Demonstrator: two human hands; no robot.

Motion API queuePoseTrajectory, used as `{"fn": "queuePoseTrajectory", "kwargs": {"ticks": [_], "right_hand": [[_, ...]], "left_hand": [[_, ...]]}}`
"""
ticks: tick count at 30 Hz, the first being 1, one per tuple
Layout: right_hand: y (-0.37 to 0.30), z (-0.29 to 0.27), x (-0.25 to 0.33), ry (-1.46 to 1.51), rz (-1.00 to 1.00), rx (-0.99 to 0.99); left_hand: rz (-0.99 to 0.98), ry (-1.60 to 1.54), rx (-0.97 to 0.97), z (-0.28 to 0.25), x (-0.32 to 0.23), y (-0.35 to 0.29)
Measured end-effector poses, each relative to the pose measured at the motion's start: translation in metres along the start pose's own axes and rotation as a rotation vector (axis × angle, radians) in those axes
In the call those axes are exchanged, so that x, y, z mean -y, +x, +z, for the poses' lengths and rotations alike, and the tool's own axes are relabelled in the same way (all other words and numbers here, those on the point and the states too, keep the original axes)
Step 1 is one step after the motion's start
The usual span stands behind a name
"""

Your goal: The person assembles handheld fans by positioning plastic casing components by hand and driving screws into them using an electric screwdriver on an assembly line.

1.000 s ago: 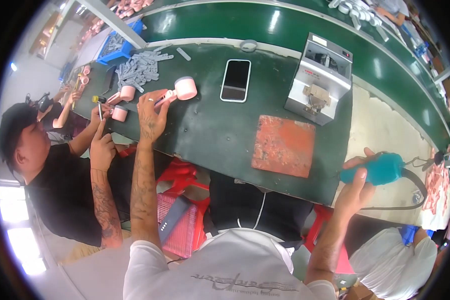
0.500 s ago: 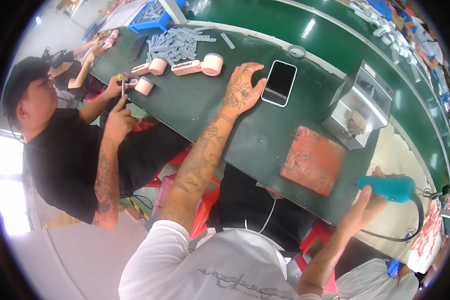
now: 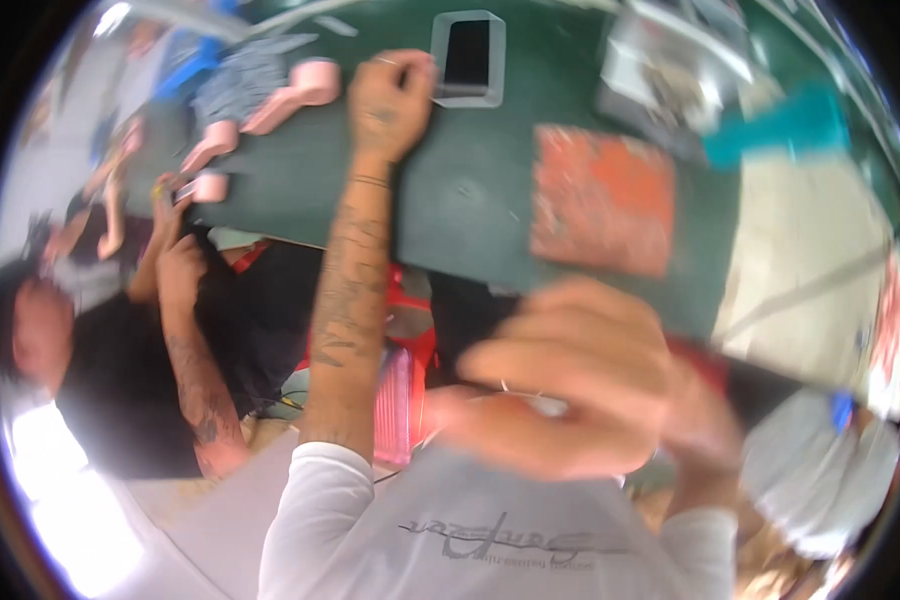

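My left hand (image 3: 392,108) rests on the green table (image 3: 450,205) with its fingers curled in, close beside the left edge of a phone (image 3: 470,62) in a pale case. Nothing shows in that hand. Large and smeared, my right hand (image 3: 580,375) is raised close in front of my chest, its fingers bent toward the thumb. A small whitish bit and a thin pale line show between them, too blurred to name. At the far right lies a teal handheld tool (image 3: 785,128), apart from both hands. A worn red square plate (image 3: 602,200) lies on the table.
A grey metal machine (image 3: 670,70) stands at the back right. Pink handheld-fan-shaped parts (image 3: 315,82) and a pile of grey pieces (image 3: 240,85) sit at the back left. On the left, a co-worker in black (image 3: 120,385) handles another pink part (image 3: 210,187).
My right hand has left the teal tool and come up before my chest. My left hand's fingers have curled in beside the phone. The whole view has shifted and blurred.
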State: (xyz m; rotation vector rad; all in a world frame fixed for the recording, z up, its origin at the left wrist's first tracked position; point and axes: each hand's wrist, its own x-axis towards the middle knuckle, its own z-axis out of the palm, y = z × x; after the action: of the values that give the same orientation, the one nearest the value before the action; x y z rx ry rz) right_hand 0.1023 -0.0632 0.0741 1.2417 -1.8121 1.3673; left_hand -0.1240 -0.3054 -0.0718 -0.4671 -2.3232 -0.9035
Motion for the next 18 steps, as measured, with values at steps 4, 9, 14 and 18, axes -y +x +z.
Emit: {"fn": "queuePoseTrajectory", "kwargs": {"ticks": [4,9,14,18], "right_hand": [[0.003,-0.009,0.008,0.065,0.127,-0.143],[-0.015,-0.011,0.049,0.094,0.431,0.0],[-0.012,-0.002,0.056,0.274,0.557,0.15],[0.013,0.019,0.048,0.443,0.554,0.207]], "left_hand": [[-0.098,-0.122,0.179,0.028,-0.019,0.009],[-0.151,-0.115,0.162,0.011,-0.032,0.016],[0.368,-0.225,0.077,0.009,0.01,0.017],[-0.057,0.015,0.177,-0.008,-0.018,0.016]]}}
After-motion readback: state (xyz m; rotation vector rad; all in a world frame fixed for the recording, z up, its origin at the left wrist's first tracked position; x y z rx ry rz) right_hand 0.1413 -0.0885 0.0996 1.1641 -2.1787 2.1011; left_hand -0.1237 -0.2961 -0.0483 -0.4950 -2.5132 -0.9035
